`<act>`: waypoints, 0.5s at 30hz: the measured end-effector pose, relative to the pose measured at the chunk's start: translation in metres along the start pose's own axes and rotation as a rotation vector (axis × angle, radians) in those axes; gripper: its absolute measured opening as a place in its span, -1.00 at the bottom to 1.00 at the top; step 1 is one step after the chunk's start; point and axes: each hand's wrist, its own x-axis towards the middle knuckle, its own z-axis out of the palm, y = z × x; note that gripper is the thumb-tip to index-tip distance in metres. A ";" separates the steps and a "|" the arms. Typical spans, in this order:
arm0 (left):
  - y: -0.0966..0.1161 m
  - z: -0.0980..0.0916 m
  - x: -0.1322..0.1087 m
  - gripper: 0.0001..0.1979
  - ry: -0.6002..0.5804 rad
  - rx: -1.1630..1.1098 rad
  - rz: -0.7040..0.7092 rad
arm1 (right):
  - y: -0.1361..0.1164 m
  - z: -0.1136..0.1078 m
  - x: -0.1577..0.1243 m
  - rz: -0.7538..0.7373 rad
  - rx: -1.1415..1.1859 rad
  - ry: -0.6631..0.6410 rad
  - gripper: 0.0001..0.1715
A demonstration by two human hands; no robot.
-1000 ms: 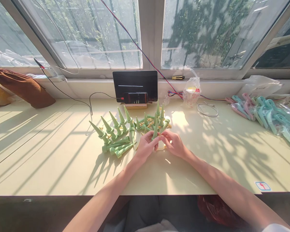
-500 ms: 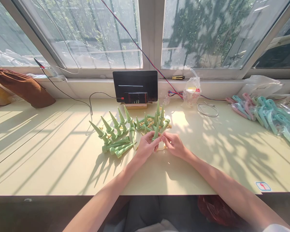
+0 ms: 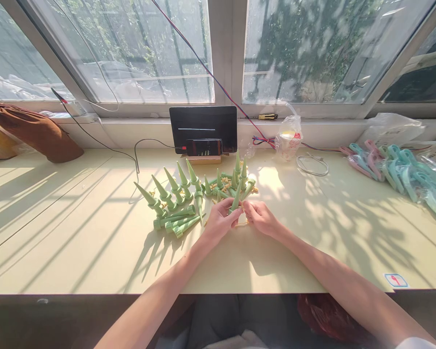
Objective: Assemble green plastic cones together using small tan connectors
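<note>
Grips a green spike [image 3: 236, 198] in closed left-hand [image 3: 220, 218] fingers, point up, above the middle of the table [image 3: 94, 264], likely to steady it. Pinches right-hand [image 3: 262, 218] fingers together at its side; cannot tell on what. Has other spikes [image 3: 161, 188] grouped toward the back edge, apparently for easy reach.

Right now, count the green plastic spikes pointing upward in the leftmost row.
5. The first spike is at the left end; the second spike, third spike and fourth spike follow rightward; the fifth spike ends the row on the right. Others may be hidden behind them.
</note>
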 end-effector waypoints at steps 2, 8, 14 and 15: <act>-0.001 0.000 0.000 -0.75 0.008 0.001 -0.009 | 0.003 0.001 0.001 0.018 0.010 -0.011 -0.39; -0.006 0.000 0.003 -0.75 0.037 -0.020 -0.018 | 0.007 0.000 0.003 -0.096 -0.115 0.053 -0.40; -0.005 0.001 0.003 -0.74 0.026 -0.040 -0.038 | 0.010 -0.003 0.002 -0.200 -0.209 -0.006 -0.48; -0.004 0.001 0.003 -0.74 0.024 -0.045 -0.040 | 0.011 -0.003 0.002 -0.213 -0.225 -0.003 -0.46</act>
